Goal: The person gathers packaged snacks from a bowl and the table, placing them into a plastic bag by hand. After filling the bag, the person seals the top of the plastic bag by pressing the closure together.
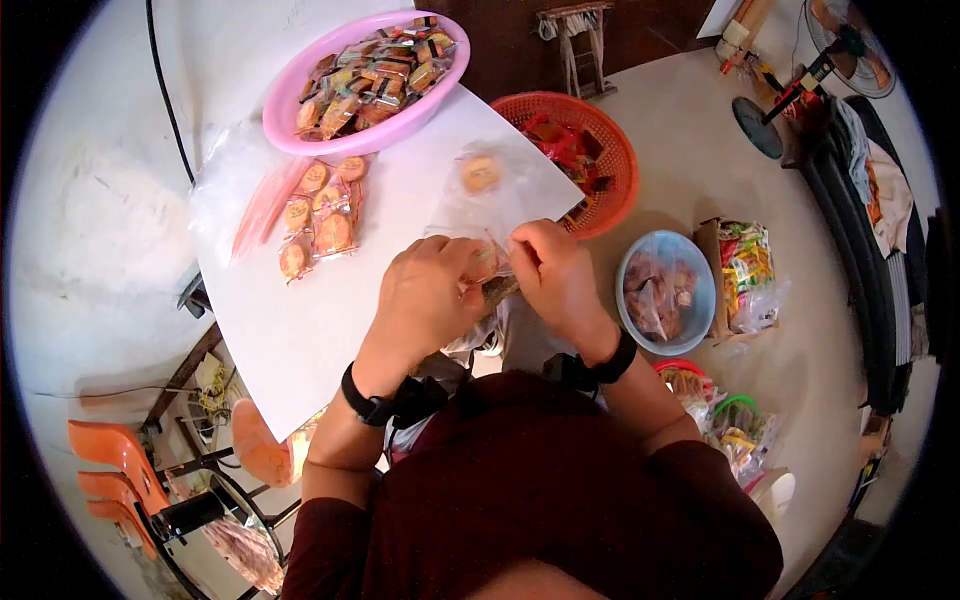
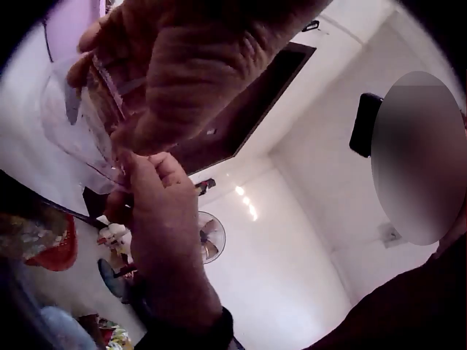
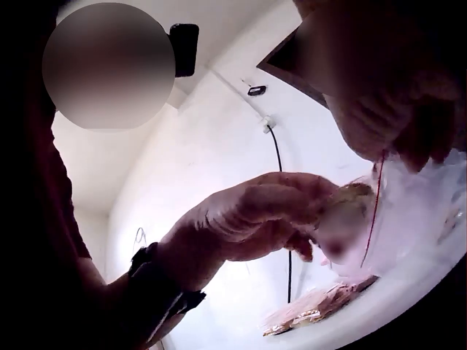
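My left hand [image 1: 425,290] holds a small wrapped round cookie [image 3: 341,226] at the near edge of the white table [image 1: 260,350]. Close beside it, my right hand [image 1: 560,275] pinches the mouth of a clear plastic bag [image 2: 62,124], its thumb and fingertips together. A thin red line [image 3: 376,204] runs down from those fingertips in the right wrist view. Beyond both hands, one round cookie [image 1: 480,174] shows through the clear plastic lying on the table. To the left lie several packed cookies [image 1: 330,232], next to a sheaf of pink-edged empty bags [image 1: 268,208].
A pink basin [image 1: 283,132] of wrapped snacks stands at the table's far end. On the floor to the right are an orange basket [image 1: 628,165], a blue basin [image 1: 708,300] and a carton [image 1: 712,240] of packets. Orange chairs [image 1: 120,455] stand at lower left.
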Action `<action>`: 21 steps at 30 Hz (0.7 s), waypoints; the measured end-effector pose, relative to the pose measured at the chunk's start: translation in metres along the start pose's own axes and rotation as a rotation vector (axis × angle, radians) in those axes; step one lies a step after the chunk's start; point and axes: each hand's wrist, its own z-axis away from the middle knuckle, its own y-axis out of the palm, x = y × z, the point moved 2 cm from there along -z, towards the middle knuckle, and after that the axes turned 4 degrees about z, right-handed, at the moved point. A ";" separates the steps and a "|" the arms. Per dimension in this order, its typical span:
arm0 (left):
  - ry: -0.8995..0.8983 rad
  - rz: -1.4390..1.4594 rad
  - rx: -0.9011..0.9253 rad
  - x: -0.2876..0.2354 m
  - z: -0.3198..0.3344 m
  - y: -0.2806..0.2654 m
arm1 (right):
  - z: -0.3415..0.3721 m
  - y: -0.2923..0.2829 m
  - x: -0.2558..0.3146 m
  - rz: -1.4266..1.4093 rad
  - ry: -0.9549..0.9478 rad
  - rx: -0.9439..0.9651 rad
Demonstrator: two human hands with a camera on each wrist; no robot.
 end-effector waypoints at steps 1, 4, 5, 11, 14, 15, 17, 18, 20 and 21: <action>-0.035 0.034 0.017 0.002 0.003 -0.002 | 0.000 -0.001 -0.002 0.003 0.017 -0.002; -0.139 0.082 0.036 0.010 0.012 -0.008 | -0.001 -0.002 -0.005 0.010 0.056 -0.001; -0.173 0.064 0.020 0.010 0.014 -0.009 | -0.002 -0.002 -0.005 0.011 0.060 0.005; -0.235 0.203 -0.014 0.008 0.026 -0.021 | -0.008 -0.003 -0.002 0.035 0.050 -0.026; -0.202 0.330 0.003 0.004 0.023 -0.018 | -0.008 -0.002 -0.001 0.040 -0.015 -0.026; -0.182 0.355 -0.001 0.003 0.022 -0.016 | -0.007 -0.001 0.001 0.032 -0.041 -0.027; -0.145 0.267 0.021 0.003 0.022 -0.013 | -0.007 0.000 0.003 0.035 -0.022 -0.022; -0.126 0.224 0.033 0.002 0.021 -0.012 | -0.007 -0.001 0.004 0.037 -0.012 -0.020; -0.139 0.342 0.116 -0.007 0.024 -0.019 | -0.009 -0.003 0.003 0.050 0.012 -0.007; -0.146 0.401 0.157 -0.011 0.025 -0.021 | -0.010 -0.004 0.002 0.056 0.024 0.000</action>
